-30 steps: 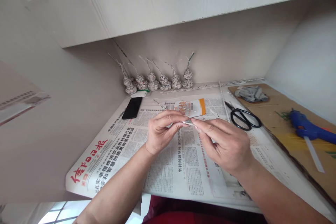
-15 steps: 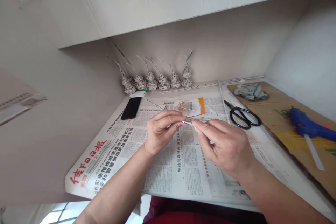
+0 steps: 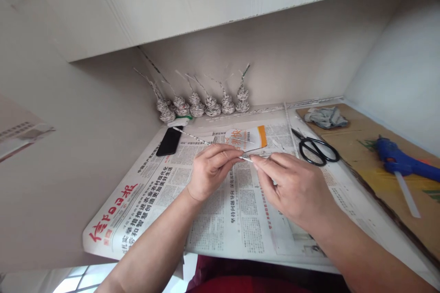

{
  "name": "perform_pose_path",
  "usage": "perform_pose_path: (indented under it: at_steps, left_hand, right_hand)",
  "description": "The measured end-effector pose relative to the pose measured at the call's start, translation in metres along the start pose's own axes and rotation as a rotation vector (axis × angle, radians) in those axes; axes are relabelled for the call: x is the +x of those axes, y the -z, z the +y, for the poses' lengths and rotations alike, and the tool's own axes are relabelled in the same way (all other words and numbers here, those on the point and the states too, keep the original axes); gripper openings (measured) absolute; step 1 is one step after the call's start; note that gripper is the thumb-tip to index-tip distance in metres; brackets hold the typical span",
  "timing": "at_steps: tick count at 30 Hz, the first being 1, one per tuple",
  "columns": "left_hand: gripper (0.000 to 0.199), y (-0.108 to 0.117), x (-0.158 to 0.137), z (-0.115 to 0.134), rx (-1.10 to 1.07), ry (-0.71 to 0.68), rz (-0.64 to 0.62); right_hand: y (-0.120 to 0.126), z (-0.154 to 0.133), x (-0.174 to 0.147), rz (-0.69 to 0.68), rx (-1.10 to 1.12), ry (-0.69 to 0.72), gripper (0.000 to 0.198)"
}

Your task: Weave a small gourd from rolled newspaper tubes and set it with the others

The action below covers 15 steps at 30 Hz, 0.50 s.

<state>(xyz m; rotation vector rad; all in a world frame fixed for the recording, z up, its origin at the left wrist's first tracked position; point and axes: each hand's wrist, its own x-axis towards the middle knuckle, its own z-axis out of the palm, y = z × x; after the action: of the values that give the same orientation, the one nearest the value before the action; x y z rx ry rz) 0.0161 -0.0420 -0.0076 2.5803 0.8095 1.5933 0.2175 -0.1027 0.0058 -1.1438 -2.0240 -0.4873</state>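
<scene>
Between my two hands runs a thin rolled paper stick (image 3: 246, 159), pale and narrow. My left hand (image 3: 215, 167) pinches it near one end, thumb against fingertips. A speckled length of it (image 3: 190, 136) seems to stick out behind that hand toward the phone. My right hand (image 3: 290, 185) grips the other part between thumb and forefinger, a short gap from the left fingertips. Under both hands lies a spread newspaper (image 3: 213, 224). Just beyond them is a white and orange printed card (image 3: 263, 136) with a thin needle-like stick on it.
Several woven paper gourds (image 3: 212, 106) with stem ends stand along the back wall. A black phone (image 3: 169, 142) lies at left. Black-handled scissors (image 3: 318, 151) rest at right, beside a cardboard sheet (image 3: 371, 192) bearing a crumpled cloth (image 3: 326, 117) and a blue glue gun (image 3: 395, 158).
The speckled paper length behind my left hand now reaches farther left and higher, over the phone's edge. Both hands keep their pinch; the view has shifted slightly.
</scene>
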Motion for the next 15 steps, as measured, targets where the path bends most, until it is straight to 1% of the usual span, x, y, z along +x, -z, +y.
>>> perform_pose_path:
  at_steps: [3, 7, 11, 15]
  left_hand:
    - [0.017, -0.0013, -0.0011, -0.0009, 0.074, -0.032, -0.025]
    - [0.015, -0.0032, -0.0023, -0.0030, 0.120, -0.063, -0.052]
    - [0.014, -0.0040, -0.0033, -0.0048, 0.150, -0.058, -0.093]
    - [0.014, -0.0047, -0.0037, -0.0050, 0.156, -0.049, -0.124]
  right_hand:
    - [-0.0017, 0.0008, -0.0016, -0.046, -0.010, -0.031, 0.021]
    - [-0.0033, 0.0029, -0.0024, -0.117, 0.014, -0.075, 0.020]
    - [-0.0041, 0.0063, -0.0013, -0.188, 0.071, -0.081, 0.020]
    - [-0.0054, 0.0097, -0.0007, -0.234, 0.085, -0.103, 0.016]
